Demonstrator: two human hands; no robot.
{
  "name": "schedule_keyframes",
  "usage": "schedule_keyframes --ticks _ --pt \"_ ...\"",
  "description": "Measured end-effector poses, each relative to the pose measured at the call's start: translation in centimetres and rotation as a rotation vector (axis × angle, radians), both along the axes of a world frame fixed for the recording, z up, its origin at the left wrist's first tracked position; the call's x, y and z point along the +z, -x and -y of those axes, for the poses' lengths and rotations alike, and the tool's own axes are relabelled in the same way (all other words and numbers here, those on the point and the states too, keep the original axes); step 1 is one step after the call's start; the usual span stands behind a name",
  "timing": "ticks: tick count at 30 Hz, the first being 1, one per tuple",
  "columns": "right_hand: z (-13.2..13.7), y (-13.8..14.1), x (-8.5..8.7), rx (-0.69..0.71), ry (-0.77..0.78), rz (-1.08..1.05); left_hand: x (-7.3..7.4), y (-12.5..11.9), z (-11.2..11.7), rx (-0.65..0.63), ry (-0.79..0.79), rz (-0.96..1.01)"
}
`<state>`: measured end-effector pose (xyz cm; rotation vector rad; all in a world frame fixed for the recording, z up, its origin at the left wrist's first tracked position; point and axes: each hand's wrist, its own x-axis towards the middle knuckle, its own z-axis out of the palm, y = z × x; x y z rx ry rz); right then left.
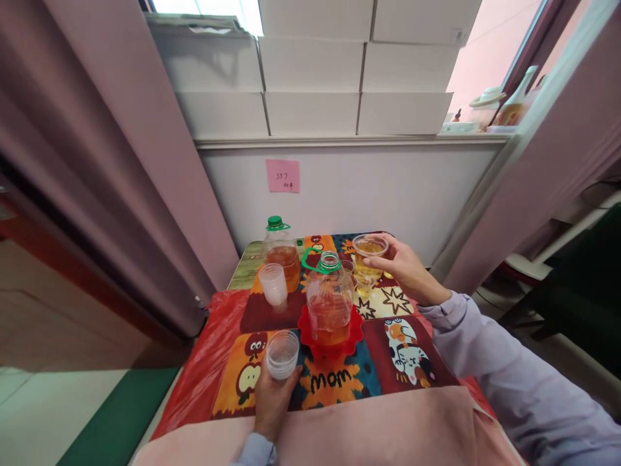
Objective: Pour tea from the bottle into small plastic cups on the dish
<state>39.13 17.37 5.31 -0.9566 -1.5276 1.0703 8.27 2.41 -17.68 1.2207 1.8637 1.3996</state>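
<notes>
My left hand (275, 398) is closed around a stack of clear plastic cups (282, 355) near the front of the table. At the back right, my right hand (405, 265) grips a clear plastic cup (369, 257) holding pale yellow liquid. Between my hands stands an uncapped clear jug (330, 301) with a green handle and amber liquid low inside. It rests in a red scalloped dish (358, 327). Behind it to the left is a second jug (284, 259) with a green cap and amber liquid. Another stack of cups (273, 285) stands before that jug.
A patterned mat (392, 327) covers the table over red plastic sheeting (194, 362). Pink cloth (369, 427) lies along the near edge. White boxes (313, 65) line the ledge behind, above a pink note (283, 176) on the wall. Curtains hang at both sides.
</notes>
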Motion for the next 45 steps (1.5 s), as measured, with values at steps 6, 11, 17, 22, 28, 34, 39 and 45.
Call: schedule_keyframes --ticks 6,11,17,22,28,34,39,45 --pt "-0.5 2.1 2.6 0.149 0.002 0.058 0.2 -0.1 0.2 -0.010 -0.003 0.006" --pt "-1.6 2.5 2.5 0.098 -0.077 0.205 -0.1 -0.1 0.2 -0.022 0.003 0.029" --pt "-2.3 2.0 2.2 0.034 -0.168 0.352 0.1 -0.1 0.3 -0.031 -0.004 0.046" --pt "-2.3 1.9 2.7 -0.005 -0.225 0.464 0.3 -0.3 0.4 -0.030 -0.009 0.048" --pt "-1.9 2.1 3.6 -0.064 -0.319 0.598 0.6 -0.3 0.4 -0.041 -0.016 0.059" --pt "-1.9 2.4 4.0 -0.094 -0.355 0.664 0.7 -0.3 0.4 -0.032 -0.015 0.050" --pt "-1.8 2.7 4.3 -0.110 -0.390 0.724 0.6 -0.3 0.4 -0.036 -0.006 0.063" --pt "-1.9 2.9 4.4 -0.130 -0.449 0.772 0.5 -0.3 0.4 -0.040 -0.010 0.053"
